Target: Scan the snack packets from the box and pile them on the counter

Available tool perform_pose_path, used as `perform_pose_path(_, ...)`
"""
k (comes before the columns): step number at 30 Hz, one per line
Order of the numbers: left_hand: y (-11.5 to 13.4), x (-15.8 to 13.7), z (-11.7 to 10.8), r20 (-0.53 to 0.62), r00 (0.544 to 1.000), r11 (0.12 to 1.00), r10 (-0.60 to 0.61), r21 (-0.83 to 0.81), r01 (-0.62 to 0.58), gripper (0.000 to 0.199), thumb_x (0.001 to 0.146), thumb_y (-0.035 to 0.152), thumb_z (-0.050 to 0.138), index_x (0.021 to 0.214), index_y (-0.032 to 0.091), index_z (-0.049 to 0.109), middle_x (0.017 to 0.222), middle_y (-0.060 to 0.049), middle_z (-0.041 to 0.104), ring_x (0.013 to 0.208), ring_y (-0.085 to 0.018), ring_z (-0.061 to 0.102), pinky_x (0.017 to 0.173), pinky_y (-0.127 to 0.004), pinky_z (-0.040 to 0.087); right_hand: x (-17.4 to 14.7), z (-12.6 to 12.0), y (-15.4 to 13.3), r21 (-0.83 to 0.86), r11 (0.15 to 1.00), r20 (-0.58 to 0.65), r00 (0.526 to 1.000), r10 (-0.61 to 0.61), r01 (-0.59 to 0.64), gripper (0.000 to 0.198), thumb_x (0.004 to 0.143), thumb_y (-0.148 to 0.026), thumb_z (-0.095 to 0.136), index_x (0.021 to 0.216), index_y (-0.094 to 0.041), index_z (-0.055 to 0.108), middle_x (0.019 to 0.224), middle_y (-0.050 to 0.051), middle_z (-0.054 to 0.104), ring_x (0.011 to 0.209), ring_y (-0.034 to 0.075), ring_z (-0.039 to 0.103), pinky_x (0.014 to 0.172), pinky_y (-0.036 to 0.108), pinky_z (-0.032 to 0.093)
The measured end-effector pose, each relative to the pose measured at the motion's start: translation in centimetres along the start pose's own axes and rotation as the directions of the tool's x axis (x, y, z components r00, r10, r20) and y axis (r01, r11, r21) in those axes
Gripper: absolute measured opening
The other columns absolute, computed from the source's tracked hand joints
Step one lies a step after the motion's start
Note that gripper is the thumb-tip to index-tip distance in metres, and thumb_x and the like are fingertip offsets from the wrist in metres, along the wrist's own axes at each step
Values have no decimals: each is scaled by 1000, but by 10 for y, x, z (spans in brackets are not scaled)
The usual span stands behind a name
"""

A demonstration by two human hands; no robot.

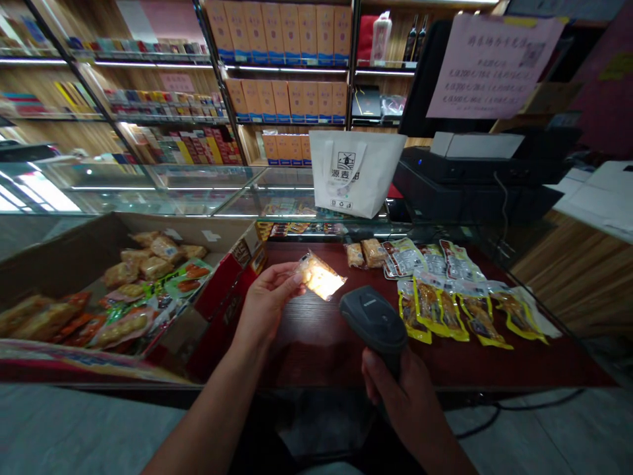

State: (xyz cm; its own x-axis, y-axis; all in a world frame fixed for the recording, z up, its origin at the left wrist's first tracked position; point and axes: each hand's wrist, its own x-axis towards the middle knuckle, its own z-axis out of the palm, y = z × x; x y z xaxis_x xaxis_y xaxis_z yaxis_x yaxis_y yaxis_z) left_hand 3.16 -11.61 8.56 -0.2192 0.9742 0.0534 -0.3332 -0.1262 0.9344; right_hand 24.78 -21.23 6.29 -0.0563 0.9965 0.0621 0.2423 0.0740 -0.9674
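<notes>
Between the thumb and fingers of my left hand [270,297] is a small clear-wrapped snack pack [322,277], brightly lit on its face. My right hand [400,389] grips the handle of a dark barcode scanner [373,316], whose head faces the pack from a short distance. Pack and scanner are apart, both above the dark red counter [306,343]. Past the scanner lie two wrapped cakes [366,253], silver-backed packets [430,257] and several yellow-edged packets of brown food [445,307].
An open cardboard box [212,227] of mixed wrapped snacks stands at the left. Behind the counter space, a white paper bag [353,171] sits on a glass display case [237,191]. A monitor [430,86] with a pink notice rises at the right. Stocked shelves line the back.
</notes>
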Motion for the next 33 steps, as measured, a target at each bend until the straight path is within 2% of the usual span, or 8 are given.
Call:
perform_pose_path(8, -22, 24, 22, 40, 995, 995, -95, 31, 94, 45, 51, 34, 94, 86, 15, 73, 81, -3, 75, 65, -11, 64, 62, -22, 52, 7, -11, 13, 53, 996, -67, 995, 73, -70, 37, 90, -57, 60, 79, -22, 57, 50, -4, 57, 45, 15, 55, 48, 26, 44)
perform_pose_path(11, -31, 31, 30, 90, 989, 992, -118, 46, 114, 44, 54, 35, 93, 87, 15, 72, 83, -3, 74, 67, -11, 64, 63, -22, 51, 8, -15, 17, 48, 997, -104, 993, 57, -52, 39, 93, -57, 56, 79, -21, 58, 49, -4, 57, 45, 15, 55, 50, 26, 45)
perform_pose_path(14, -45, 48, 35, 134, 981, 988, -139, 92, 127, 45, 58, 37, 91, 92, 16, 71, 86, -3, 74, 71, -13, 66, 65, -23, 52, 10, -21, 22, 117, 990, -121, 988, 98, -84, 40, 92, -59, 58, 82, -20, 59, 50, -6, 55, 44, 13, 53, 48, 25, 43)
perform_pose_path(19, -66, 106, 50, 105, 970, 957, -217, 216, 191, 37, 66, 34, 87, 88, 16, 65, 88, -2, 71, 77, -13, 67, 70, -24, 55, 11, -31, 34, 231, 967, -155, 977, 149, -111, 44, 90, -63, 60, 79, -20, 59, 52, -5, 55, 45, 12, 51, 46, 23, 41)
perform_pose_path(24, -77, 173, 81, 137, 930, 900, -342, 331, 283, 17, 86, 26, 74, 87, 14, 61, 78, -1, 67, 69, -11, 65, 65, -23, 56, 11, -41, 43, 246, 961, -202, 962, 182, -130, 49, 88, -67, 61, 79, -18, 62, 51, -4, 57, 45, 12, 51, 46, 23, 41)
perform_pose_path(26, -83, 193, 93, 137, 902, 857, -410, 396, 329, 14, 92, 26, 68, 97, 13, 64, 85, -3, 68, 71, -13, 66, 64, -26, 57, 10, -44, 44, 246, 958, -210, 957, 200, -146, 51, 87, -69, 60, 79, -18, 62, 50, -3, 56, 44, 12, 51, 46, 23, 41)
perform_pose_path(29, -92, 211, 105, 117, 868, 795, -483, 473, 379, 27, 96, 31, 63, 117, 14, 63, 110, -7, 67, 88, -18, 68, 74, -35, 59, 7, -48, 42, 275, 947, -201, 954, 222, -163, 55, 85, -73, 59, 82, -18, 63, 51, -3, 58, 44, 13, 52, 46, 24, 42)
perform_pose_path(33, -101, 217, 110, 86, 863, 769, -498, 503, 394, 36, 96, 34, 63, 128, 17, 60, 126, -11, 63, 105, -24, 65, 87, -45, 57, 6, -50, 41, 280, 942, -222, 942, 253, -187, 56, 85, -74, 59, 79, -18, 62, 51, -2, 58, 45, 13, 53, 47, 24, 42)
